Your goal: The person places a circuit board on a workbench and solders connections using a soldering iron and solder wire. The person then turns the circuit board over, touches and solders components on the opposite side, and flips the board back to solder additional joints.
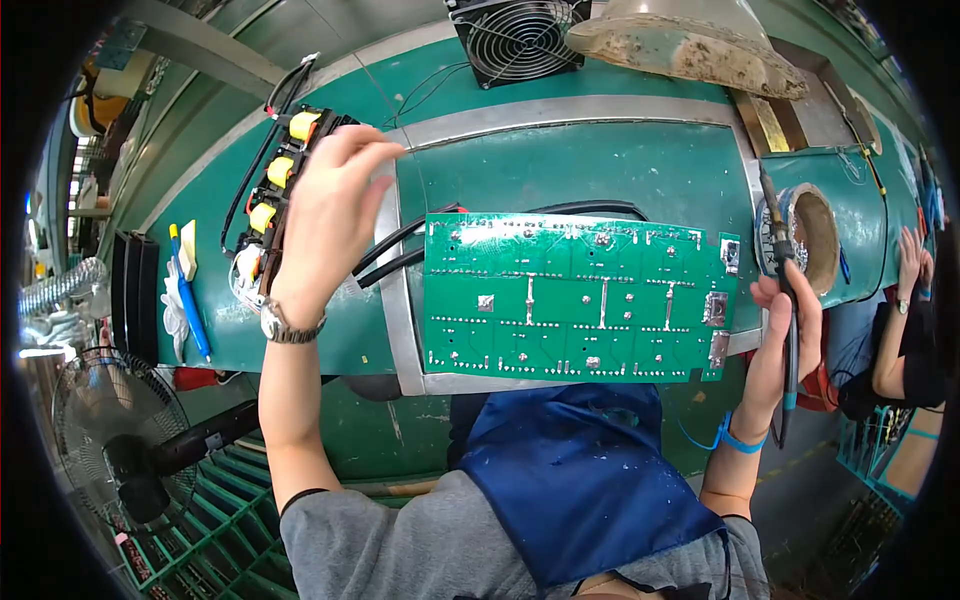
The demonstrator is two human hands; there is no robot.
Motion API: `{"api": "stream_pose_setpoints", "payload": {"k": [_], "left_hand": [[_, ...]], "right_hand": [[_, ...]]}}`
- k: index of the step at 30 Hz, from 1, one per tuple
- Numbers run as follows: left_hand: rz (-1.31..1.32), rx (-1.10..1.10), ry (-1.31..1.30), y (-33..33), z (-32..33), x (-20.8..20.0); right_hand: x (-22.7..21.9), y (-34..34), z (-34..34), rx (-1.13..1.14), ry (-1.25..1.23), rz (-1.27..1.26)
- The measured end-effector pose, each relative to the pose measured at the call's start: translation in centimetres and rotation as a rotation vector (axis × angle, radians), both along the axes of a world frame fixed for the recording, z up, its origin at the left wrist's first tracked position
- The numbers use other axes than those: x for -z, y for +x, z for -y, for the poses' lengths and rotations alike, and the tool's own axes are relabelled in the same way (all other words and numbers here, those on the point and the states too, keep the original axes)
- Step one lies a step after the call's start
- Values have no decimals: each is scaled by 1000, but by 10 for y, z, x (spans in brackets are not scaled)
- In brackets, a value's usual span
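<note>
My right hand (785, 330) is closed around the handle of a soldering iron (783, 245). The iron stands roughly upright in view, its metal shaft pointing to the far side beside a round, thick-rimmed container (822, 240). In front of me lies a green circuit board (560, 300), solder side up, with shiny joints and silvery strips. My left hand (335, 205) hovers left of it, fingers bent and apart, thumb spread, nothing visible in them. Partly hidden behind that hand is a dark assembly with yellow-wrapped coils (280, 172). Black cables (395, 262) run beneath the green board.
A square fan (525, 42) stands at the back, beside a dirty hood (690, 50). A blue pen-like tool (190, 305) and white gloves (172, 310) lie at left. A round fan (125, 440) is lower left. Another person's arm (900, 300) shows at far right.
</note>
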State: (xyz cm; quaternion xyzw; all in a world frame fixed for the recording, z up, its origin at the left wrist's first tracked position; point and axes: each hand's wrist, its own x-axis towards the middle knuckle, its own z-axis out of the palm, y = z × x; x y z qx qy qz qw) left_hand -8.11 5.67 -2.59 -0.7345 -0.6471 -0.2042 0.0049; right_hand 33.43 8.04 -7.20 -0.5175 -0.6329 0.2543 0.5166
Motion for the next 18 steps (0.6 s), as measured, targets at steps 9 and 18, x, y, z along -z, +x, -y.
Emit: {"api": "stream_pose_setpoints", "payload": {"k": [9, 18], "left_hand": [[-315, 283, -222, -1, -5, 0], [-371, 250, -349, -18, 21, -5]], "right_hand": [[-18, 4, 18, 33, -22, -72], [-18, 4, 21, -31, -72, -113]]}}
